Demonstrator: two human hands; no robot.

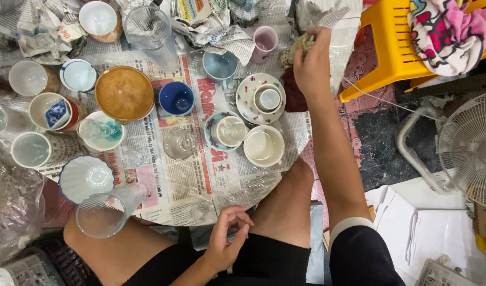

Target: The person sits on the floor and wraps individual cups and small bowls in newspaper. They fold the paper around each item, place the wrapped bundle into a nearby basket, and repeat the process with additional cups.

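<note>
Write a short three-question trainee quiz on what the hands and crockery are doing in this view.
1. True or false: the right hand is reaching up toward the crumpled paper wrap.
2. Where does the left hand rest? A) on the brown bowl B) in the lap, holding nothing C) on the white fan
3. What lies under the cups on the low table?

Key: 1 true; 2 B; 3 newspaper.

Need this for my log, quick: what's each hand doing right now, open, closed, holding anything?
Left hand: loosely curled, empty, resting by the thigh.
Right hand: closed on a crumpled wad of paper at the table's far edge.
</note>
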